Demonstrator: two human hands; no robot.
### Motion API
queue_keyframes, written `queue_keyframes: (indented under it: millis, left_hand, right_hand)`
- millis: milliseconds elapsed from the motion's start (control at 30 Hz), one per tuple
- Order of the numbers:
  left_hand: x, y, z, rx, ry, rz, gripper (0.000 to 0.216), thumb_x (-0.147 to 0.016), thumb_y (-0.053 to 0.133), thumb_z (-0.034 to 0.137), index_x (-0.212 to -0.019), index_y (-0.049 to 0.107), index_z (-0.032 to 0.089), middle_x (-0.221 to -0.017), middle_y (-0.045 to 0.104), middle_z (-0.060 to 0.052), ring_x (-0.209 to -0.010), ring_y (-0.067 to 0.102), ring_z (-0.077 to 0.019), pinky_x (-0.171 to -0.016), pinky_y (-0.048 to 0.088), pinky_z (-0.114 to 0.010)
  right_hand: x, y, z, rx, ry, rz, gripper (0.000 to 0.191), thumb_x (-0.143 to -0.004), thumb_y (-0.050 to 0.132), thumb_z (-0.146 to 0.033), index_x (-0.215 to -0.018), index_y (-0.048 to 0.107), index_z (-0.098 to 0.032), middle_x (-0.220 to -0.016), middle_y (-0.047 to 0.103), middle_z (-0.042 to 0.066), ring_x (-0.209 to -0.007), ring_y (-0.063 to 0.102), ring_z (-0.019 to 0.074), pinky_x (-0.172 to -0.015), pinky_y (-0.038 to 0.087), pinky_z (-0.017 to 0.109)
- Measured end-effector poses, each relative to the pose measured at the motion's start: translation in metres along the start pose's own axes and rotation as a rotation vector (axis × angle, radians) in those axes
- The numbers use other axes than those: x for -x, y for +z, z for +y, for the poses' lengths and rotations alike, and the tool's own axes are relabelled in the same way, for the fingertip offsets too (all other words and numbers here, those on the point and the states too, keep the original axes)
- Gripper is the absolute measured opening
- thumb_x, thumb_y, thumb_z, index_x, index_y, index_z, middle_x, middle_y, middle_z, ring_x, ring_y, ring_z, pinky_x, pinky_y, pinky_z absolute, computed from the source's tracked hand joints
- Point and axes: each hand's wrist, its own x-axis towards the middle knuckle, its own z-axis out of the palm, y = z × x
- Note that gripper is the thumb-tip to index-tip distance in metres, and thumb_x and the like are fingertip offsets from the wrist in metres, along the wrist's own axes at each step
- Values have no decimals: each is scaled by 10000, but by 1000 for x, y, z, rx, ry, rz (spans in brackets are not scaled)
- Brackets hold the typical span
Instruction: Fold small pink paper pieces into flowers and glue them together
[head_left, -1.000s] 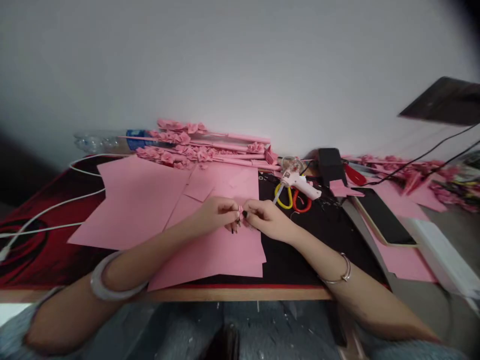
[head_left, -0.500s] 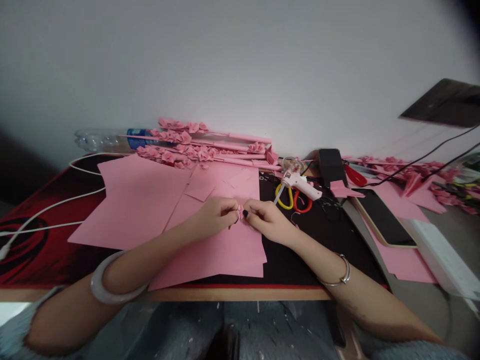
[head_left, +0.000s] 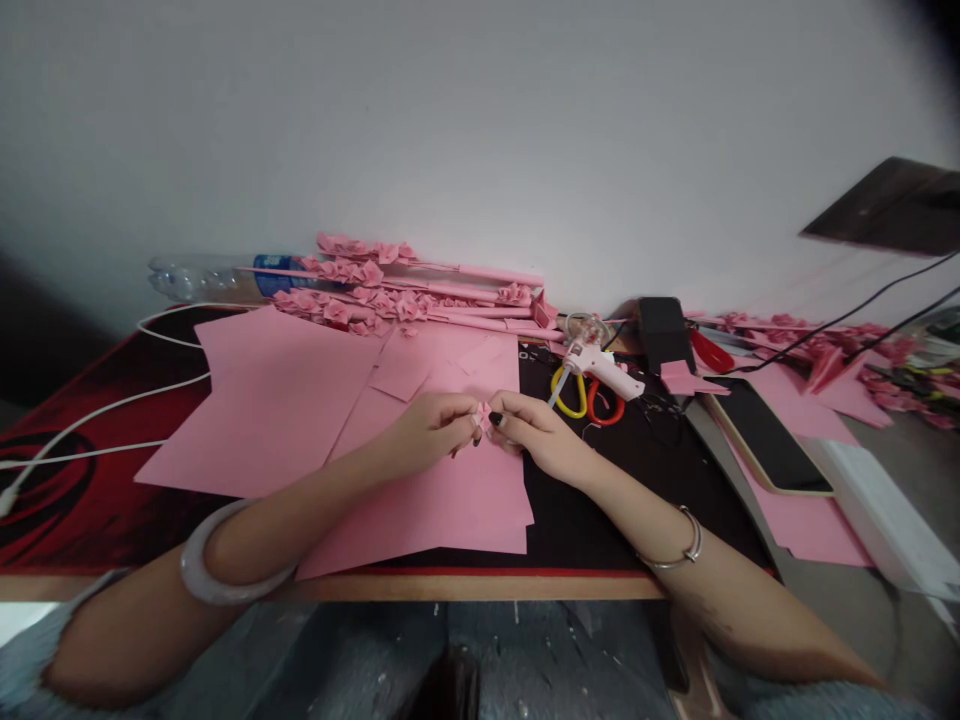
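Observation:
Between my two hands is a small folded pink paper piece (head_left: 484, 416), pinched from both sides. My left hand (head_left: 433, 432) grips its left edge with thumb and fingers. My right hand (head_left: 531, 432) holds the other side, its dark-nailed thumb pressing on the paper. Most of the piece is hidden by my fingertips. Both hands are above large sheets of pink paper (head_left: 442, 510) spread on the desk mat. A smaller pink square (head_left: 397, 375) lies just beyond my left hand.
Paper flower stems (head_left: 420, 295) lie along the wall beside a plastic bottle (head_left: 206, 278). Right of my hands are a glue gun (head_left: 600, 365), scissors with yellow and red handles (head_left: 606, 405), a phone (head_left: 769, 435) and a white box (head_left: 889, 515). White cables (head_left: 105, 415) cross the left side.
The folded piece shows a little wider between my fingertips. My right fingers have shifted slightly up, and their grip has changed a little. Everything else stays where it was.

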Motion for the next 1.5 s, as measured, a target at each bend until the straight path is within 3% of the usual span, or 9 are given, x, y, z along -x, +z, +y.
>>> queue_keyframes:
  millis: [200,367,500,667,1500]
  left_hand:
    - [0,1,1,75,-3,-3,207,-823,395,219,-654,496,154,-498,414,66,-434,381,-63,-449,320,-183]
    - [0,2,-2,-5,11,-20,205,-827,388,216,-670,503,153,-522,440,60,-449,409,-62,-458,333,-179]
    - [1,3,-5,-129,52,-40,173,-804,400,180,-676,513,154,-533,468,53,-469,431,-68,-465,329,-179]
    - [3,5,-8,-226,124,-57,150,-784,414,158,-692,532,148,-556,491,45,-493,437,-72,-477,322,-179]
    - [4,7,-1,-27,71,-100,192,-831,407,179,-662,496,153,-542,500,49,-448,445,-54,-447,346,-170]
  right_hand:
    - [-1,0,1,-140,51,-28,94,-840,406,-182,-764,457,-161,-581,359,-55,-480,247,72,-461,186,217]
    - [0,-1,-3,77,14,15,163,-859,432,-263,-737,465,-159,-585,379,-47,-513,304,82,-480,247,214]
    - [-1,-2,-2,270,-22,31,314,-864,469,-392,-670,486,-146,-553,345,-55,-506,283,75,-468,222,207]
    - [-1,-5,2,287,-25,-13,379,-874,451,-438,-643,496,-140,-540,371,-51,-489,317,69,-457,238,195]
    - [2,13,3,373,-111,237,393,-918,376,-332,-601,514,-145,-555,505,-14,-514,430,86,-527,328,207]
